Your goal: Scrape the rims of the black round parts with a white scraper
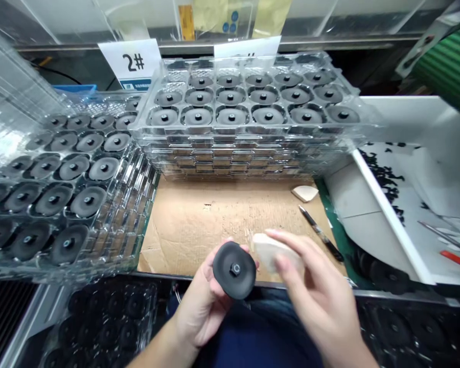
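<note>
My left hand (205,301) grips a round black rubber-like disc (241,278) by its edge, its small central stub facing up. Just to the right, my right hand (318,286) pinches a pale, wedge-shaped pad (272,250) between thumb and fingers. The pad is slightly blurred and sits beside the disc, with a small gap between them. Both hands are above the near edge of a brown cardboard sheet (199,214). A second pale wedge pad (305,192) lies at the sheet's far right, with a dark pen-like tool (320,232) below it.
Clear plastic trays of black discs are stacked at the back (230,133) and on the left (118,204). At right, a white bin (391,225) holds small black scraps and a red-handled tool (458,259). More dark trays (107,322) sit below the table edge.
</note>
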A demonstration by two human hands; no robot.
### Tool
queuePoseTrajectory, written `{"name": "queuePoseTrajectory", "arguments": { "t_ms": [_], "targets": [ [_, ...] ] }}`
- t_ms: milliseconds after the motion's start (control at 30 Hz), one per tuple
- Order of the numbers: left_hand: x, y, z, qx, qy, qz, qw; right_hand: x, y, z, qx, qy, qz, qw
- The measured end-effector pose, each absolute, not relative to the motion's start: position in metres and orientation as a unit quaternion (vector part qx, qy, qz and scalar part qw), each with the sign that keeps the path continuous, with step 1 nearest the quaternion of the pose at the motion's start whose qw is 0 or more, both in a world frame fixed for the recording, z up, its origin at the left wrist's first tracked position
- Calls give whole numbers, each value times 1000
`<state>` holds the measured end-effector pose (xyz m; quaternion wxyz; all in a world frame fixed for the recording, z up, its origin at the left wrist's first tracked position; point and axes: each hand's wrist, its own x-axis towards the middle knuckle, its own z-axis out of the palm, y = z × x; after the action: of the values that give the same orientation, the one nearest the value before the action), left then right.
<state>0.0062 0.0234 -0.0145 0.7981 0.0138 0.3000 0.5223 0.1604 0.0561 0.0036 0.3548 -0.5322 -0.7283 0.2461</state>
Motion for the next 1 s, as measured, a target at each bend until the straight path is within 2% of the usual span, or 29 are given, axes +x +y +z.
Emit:
{"name": "queuePoseTrajectory", "arguments": {
  "t_ms": [67, 133, 233, 367, 433, 533, 667, 733, 867, 933, 1000],
  "targets": [
    [7, 22, -15, 24, 322, 523, 789, 145, 52, 28, -428, -789, 222, 381],
    [7, 22, -15, 32, 338, 529, 778, 134, 48, 41, -379, -823, 248, 343],
    [9, 22, -12, 43, 355, 544, 759, 124, 49, 42, -389, -832, 286, 272],
    [13, 22, -6, 66, 332, 519, 785, 124, 50, 38, -411, -810, 217, 358],
    [11, 21, -5, 71, 317, 522, 788, 133, 46, 39, -372, -818, 269, 346],
    [7, 20, -7, 70, 318, 520, 789, 156, 40, 42, -347, -826, 341, 284],
    [9, 18, -10, 58, 330, 496, 801, 169, 44, 47, -415, -833, 236, 279],
    [11, 19, -8, 57, 331, 476, 812, 165, 53, 51, -382, -854, 198, 291],
    [8, 20, 0, 126, 344, 422, 829, 155, 67, 57, -243, -879, 314, 265],
    [7, 20, 3, 155, 338, 416, 830, 153, 66, 58, -301, -864, 320, 247],
    [8, 21, 3, 145, 333, 414, 835, 151, 60, 56, -337, -860, 272, 270]
  ]
}}
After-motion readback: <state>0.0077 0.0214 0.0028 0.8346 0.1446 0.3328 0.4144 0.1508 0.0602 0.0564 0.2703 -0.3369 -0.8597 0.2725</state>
